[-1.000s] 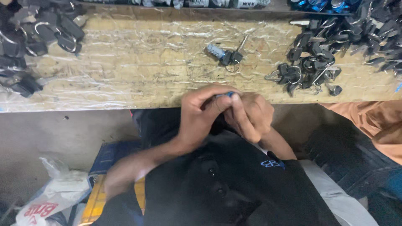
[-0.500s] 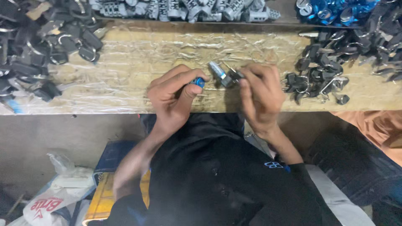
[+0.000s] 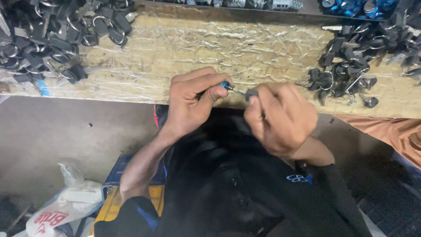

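1. The left hand point(image 3: 193, 103) is curled shut around a small blue-tipped lock part point(image 3: 225, 84); the right hand point(image 3: 280, 116) pinches a dark-headed key point(image 3: 251, 94) just beside it.
2. Both are held off the bench edge point(image 3: 109, 98), over the lap, so a slip would likely drop them to the floor.
3. Bare bench lies just ahead; key piles point(image 3: 346, 74) crowd both sides.

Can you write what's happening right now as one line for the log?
left hand: grips blue-tipped lock cylinder | right hand: pinches black-headed key at cylinder | bench: key piles both sides
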Demonstrator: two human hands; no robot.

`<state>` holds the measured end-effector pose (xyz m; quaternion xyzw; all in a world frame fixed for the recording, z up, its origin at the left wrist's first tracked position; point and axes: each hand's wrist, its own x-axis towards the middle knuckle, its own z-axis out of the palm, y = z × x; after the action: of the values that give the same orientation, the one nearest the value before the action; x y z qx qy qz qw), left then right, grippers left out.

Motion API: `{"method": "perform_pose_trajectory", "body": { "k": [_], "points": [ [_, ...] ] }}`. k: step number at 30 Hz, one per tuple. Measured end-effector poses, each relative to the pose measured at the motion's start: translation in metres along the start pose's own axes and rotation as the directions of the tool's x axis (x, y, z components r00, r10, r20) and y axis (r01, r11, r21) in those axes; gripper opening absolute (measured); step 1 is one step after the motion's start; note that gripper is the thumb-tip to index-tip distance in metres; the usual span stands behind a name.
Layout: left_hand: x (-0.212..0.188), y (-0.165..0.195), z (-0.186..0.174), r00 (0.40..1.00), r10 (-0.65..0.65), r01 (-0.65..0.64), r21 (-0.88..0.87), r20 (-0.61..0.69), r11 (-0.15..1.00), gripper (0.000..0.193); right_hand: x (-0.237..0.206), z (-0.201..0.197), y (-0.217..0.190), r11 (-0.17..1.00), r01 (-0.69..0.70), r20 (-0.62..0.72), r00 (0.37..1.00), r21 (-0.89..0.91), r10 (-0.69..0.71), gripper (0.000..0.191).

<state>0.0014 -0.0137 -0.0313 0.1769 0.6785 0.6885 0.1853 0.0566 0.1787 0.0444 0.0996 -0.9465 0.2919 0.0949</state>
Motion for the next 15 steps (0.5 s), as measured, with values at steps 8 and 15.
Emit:
{"method": "perform_pose_trajectory", "body": {
  "k": [8, 15],
  "points": [
    [0.003, 0.010, 0.001, 0.892, 0.422, -0.440, 0.521, 0.160, 0.732, 0.021, -0.005, 0.012, 0.014, 0.978, -0.096, -0.001, 0.995, 0.183, 0.098, 0.011],
    [0.011, -0.011, 0.035, 0.990, 0.038, -0.010, 0.199, -0.134, 0.980, 0.021, 0.008, 0.024, 0.029, 0.974, -0.150, 0.100, 0.986, 0.169, 0.134, 0.010]
  ]
}}
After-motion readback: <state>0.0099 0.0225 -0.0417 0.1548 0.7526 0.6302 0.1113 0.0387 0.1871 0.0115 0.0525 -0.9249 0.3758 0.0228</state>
